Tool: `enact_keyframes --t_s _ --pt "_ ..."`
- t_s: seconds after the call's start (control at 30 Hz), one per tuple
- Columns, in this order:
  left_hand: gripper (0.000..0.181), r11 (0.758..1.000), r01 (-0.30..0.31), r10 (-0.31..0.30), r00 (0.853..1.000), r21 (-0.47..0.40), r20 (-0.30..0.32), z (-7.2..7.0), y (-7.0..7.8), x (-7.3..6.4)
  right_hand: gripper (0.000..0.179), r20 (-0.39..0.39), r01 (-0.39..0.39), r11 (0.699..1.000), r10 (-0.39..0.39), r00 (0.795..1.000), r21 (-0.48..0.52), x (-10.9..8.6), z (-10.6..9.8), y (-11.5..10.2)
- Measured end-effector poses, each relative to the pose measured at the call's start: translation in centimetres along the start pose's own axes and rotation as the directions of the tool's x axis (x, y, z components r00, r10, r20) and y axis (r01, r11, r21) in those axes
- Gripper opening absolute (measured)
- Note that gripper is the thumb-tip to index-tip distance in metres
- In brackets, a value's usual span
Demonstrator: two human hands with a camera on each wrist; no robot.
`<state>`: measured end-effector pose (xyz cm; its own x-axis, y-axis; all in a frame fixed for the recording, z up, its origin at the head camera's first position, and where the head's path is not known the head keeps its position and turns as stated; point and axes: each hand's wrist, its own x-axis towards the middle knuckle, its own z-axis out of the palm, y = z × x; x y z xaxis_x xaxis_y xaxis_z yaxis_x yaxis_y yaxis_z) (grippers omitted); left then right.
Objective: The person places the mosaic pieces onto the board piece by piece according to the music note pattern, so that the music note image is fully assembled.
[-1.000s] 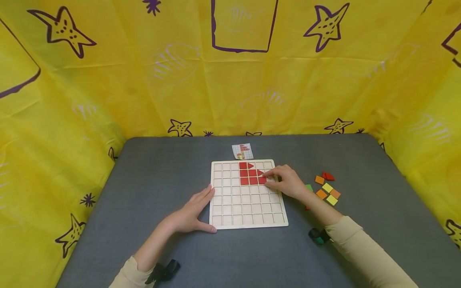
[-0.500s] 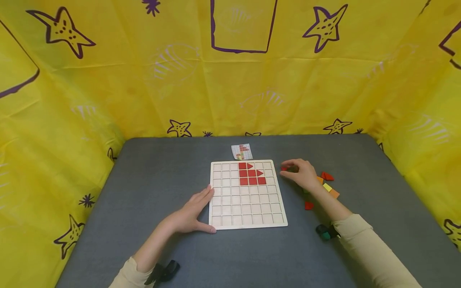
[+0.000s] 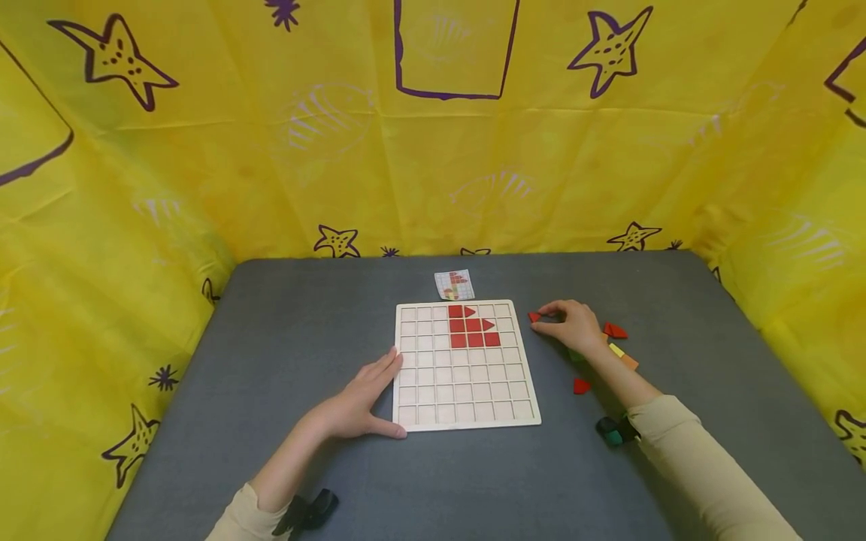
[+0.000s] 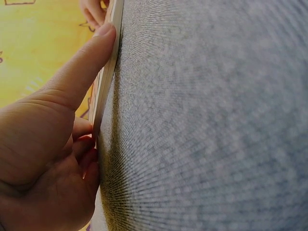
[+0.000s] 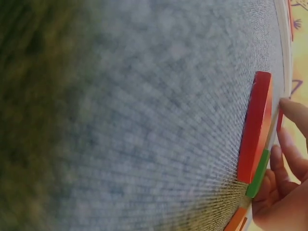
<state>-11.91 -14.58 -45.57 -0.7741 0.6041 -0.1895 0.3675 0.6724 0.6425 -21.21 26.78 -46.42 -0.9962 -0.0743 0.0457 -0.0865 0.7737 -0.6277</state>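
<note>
A pale wooden grid board (image 3: 467, 391) lies on the table with several red tiles (image 3: 476, 325) set in its upper rows. Some are square; two are triangular. My left hand (image 3: 355, 402) rests against the board's left side, fingers extended along the edge and thumb at the near corner. In the left wrist view, the thumb (image 4: 91, 57) lies along the board's rim. Right of the board, my right hand (image 3: 575, 328) pinches a small red triangular tile (image 3: 534, 317) between thumb and fingertips, low at the table. The right wrist view shows this tile (image 5: 280, 120) edge-on.
Behind the board lies a small printed card (image 3: 455, 285) with a coloured grid pattern. Loose tiles surround my right wrist: red tiles (image 3: 615, 330), another red one (image 3: 581, 386), an orange one (image 3: 629, 362) and a partly hidden green one (image 3: 576, 356). A yellow cloth (image 3: 433, 180) encloses the grey table.
My right hand has left the red tiles on the board, moved right and taken hold of a loose red triangular tile. My left hand has stayed at the board's edge.
</note>
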Motion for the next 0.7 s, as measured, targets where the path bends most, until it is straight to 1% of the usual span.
enact_keyframes --t_s 0.13,0.47,0.6,0.7 --pt "0.114 1.000 0.000 0.000 1.000 0.002 -0.001 -0.01 -0.07 -0.06 0.035 -0.009 -0.011 1.000 0.011 1.000 -0.003 0.06 0.16 -0.04" --pt "0.114 1.000 0.009 -0.009 1.000 0.004 0.000 -0.05 0.06 -0.05 0.031 -0.036 -0.005 0.999 0.004 0.999 -0.033 0.07 0.52 -0.21" --pt "0.113 1.000 0.005 -0.005 1.000 0.006 -0.004 -0.10 0.15 -0.12 0.030 -0.056 0.004 1.000 -0.005 0.998 -0.026 -0.15 0.58 -0.42" --pt "0.113 1.000 0.001 -0.001 1.000 0.007 -0.006 -0.10 0.08 -0.12 0.031 -0.066 0.005 1.000 -0.005 0.998 0.001 -0.40 0.63 -0.80"
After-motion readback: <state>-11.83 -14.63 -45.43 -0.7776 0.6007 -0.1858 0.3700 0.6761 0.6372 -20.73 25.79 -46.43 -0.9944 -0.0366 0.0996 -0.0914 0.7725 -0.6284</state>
